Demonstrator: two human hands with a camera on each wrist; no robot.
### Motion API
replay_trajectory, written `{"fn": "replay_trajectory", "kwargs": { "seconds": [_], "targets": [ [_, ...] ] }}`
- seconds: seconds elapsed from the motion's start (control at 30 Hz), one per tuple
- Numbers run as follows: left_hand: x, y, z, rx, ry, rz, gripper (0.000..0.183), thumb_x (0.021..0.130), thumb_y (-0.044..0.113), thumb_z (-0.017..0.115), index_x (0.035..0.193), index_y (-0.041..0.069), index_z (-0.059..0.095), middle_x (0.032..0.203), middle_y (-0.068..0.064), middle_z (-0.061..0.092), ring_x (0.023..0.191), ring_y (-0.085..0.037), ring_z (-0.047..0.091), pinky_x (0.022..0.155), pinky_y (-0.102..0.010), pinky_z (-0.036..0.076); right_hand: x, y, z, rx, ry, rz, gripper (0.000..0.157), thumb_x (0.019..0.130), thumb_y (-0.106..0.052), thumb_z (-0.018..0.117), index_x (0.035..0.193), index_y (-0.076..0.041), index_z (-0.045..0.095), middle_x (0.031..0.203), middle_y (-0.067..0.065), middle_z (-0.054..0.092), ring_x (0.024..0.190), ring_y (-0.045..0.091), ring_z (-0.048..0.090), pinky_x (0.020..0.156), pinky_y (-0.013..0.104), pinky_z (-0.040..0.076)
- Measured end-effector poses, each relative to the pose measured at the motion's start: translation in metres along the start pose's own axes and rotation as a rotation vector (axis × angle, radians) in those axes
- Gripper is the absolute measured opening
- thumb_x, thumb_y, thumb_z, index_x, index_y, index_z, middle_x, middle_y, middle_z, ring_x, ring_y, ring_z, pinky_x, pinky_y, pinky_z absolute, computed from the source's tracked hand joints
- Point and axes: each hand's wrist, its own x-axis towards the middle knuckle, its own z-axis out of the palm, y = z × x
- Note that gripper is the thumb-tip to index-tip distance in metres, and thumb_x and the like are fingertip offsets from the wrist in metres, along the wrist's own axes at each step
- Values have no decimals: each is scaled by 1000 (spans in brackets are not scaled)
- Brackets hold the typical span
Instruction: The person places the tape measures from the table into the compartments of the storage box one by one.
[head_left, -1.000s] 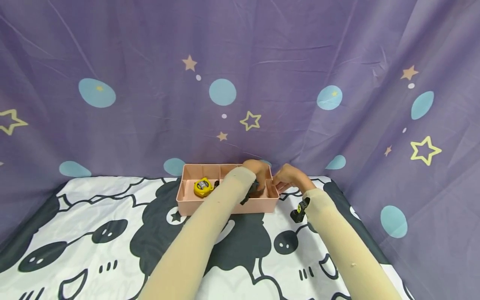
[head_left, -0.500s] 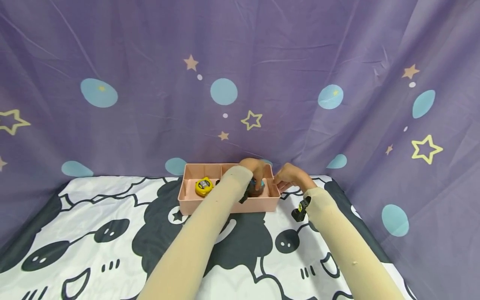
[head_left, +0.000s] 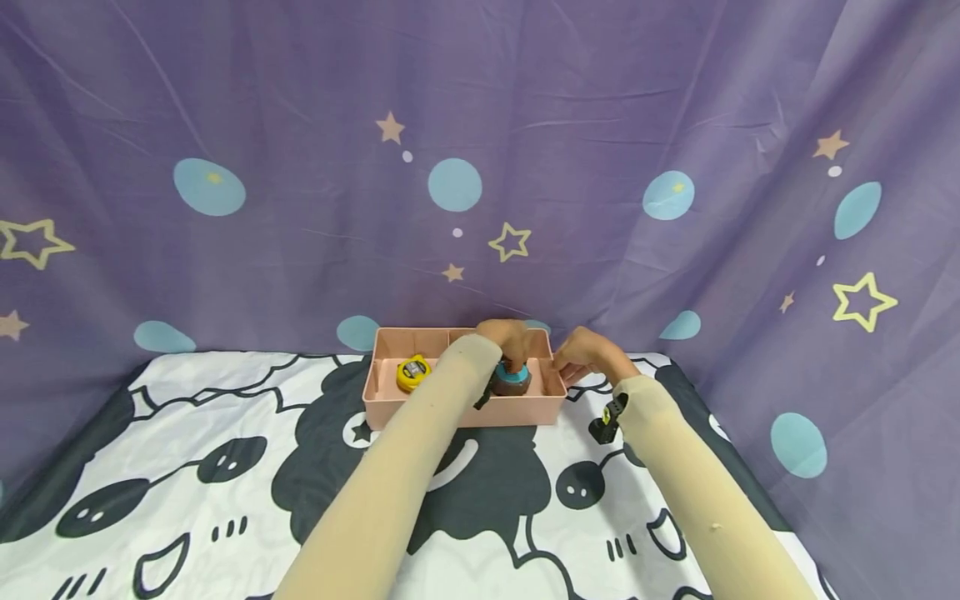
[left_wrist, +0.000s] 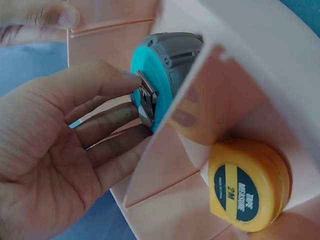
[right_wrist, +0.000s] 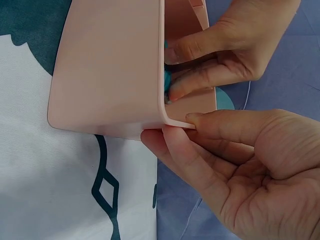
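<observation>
A pink divided box [head_left: 517, 413] stands at the back of the cloth-covered surface. My left hand [head_left: 508, 340] reaches down into its right part. In the left wrist view, the thumb and fingers pinch the metal clip on the teal-and-grey tape measure [left_wrist: 159, 67], which rests with its teal face towards the hand. A yellow tape measure [left_wrist: 240, 185] lies in the compartment beyond the divider, its label showing. My right hand [right_wrist: 235, 160] pinches the rim of the box's right end wall between thumb and fingers.
A purple curtain [head_left: 300, 275] with stars and dots hangs right behind the box. The black-and-white patterned cloth [head_left: 225, 500] spreads in front of it. My left forearm [head_left: 408, 467] hides part of the box's middle.
The left hand has lifted and shifted slightly, so more of the teal tape measure shows beneath its fingers. The right hand keeps its hold on the box's end. The head view has shifted slightly.
</observation>
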Motion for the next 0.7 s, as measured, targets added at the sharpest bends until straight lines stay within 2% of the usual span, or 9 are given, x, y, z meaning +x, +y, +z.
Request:
{"fn": "replay_trajectory", "kwargs": {
  "seconds": [0.1, 0.2, 0.3, 0.43, 0.6, 0.7],
  "targets": [
    [0, 3, -1, 45, 4, 10, 27, 82, 6, 75, 65, 17, 58, 63, 4, 42, 57, -10, 38, 55, -25, 36, -1, -1, -1, -2, 8, -7, 28, 86, 4, 63, 111, 18, 66, 99, 30, 74, 72, 23, 72, 74, 38, 63],
    [-1, 4, -2, 79, 17, 1, 25, 80, 5, 78, 69, 16, 59, 67, 3, 43, 62, -11, 38, 57, -25, 36, -1, -3, -1, -3, 18, -12, 30, 86, 4, 62, 113, 18, 66, 104, 32, 73, 74, 23, 72, 75, 39, 63],
    [-4, 5, -1, 63, 29, -15, 19, 80, 5, 82, 82, 13, 65, 79, 2, 50, 72, -13, 45, 61, -24, 40, -1, -3, 0, -2, 19, -8, 31, 86, 5, 62, 113, 19, 66, 103, 32, 73, 73, 23, 72, 75, 39, 63],
    [-9, 3, 1, 12, 36, -33, 23, 80, 5, 83, 97, 10, 68, 90, 0, 55, 79, -15, 49, 63, -25, 43, -2, -2, 1, -4, 16, -6, 30, 85, 5, 63, 112, 18, 67, 97, 28, 74, 73, 24, 73, 74, 39, 63],
    [-9, 1, 5, 4, 65, -1, 23, 78, 5, 84, 94, 10, 68, 84, -1, 57, 73, -15, 50, 60, -27, 44, -3, -1, 3, 7, 15, 0, 32, 85, 5, 62, 114, 19, 65, 100, 30, 74, 72, 23, 72, 74, 38, 63],
    [-8, 0, 7, -17, 55, 2, 24, 78, 5, 84, 94, 10, 66, 83, -1, 56, 70, -15, 50, 59, -27, 43, -4, 0, 4, 9, 13, 6, 35, 86, 5, 61, 117, 20, 63, 102, 32, 73, 72, 23, 72, 73, 38, 63]
  ]
}}
